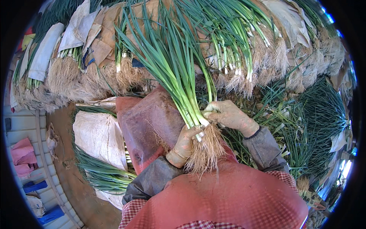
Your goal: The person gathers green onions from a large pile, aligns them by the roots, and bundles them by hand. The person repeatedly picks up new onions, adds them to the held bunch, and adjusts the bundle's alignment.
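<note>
A bunch of green onions [174, 77] slants up and away from me over my lap, its long green leaves pointing to the far side. My left hand [183, 147], in a soiled glove, grips it low on the white stems. The tangled, tan roots [207, 150] hang below that grip, over my red apron [228, 189]. My right hand [233, 117], also in a soiled glove, is at the right side of the stems. Its thumb and fingers pinch a separate onion stalk [211, 88] near its base; the fingertips partly hide that spot.
Rooted onion bundles [65, 71] line a heap ahead, some wrapped in pale sheets [45, 53]. Loose onions [234, 60] lie on top. Wrapped bundles [100, 137] lie at my left on brown ground [71, 174]. Stripped leaves [286, 123] pile up at right.
</note>
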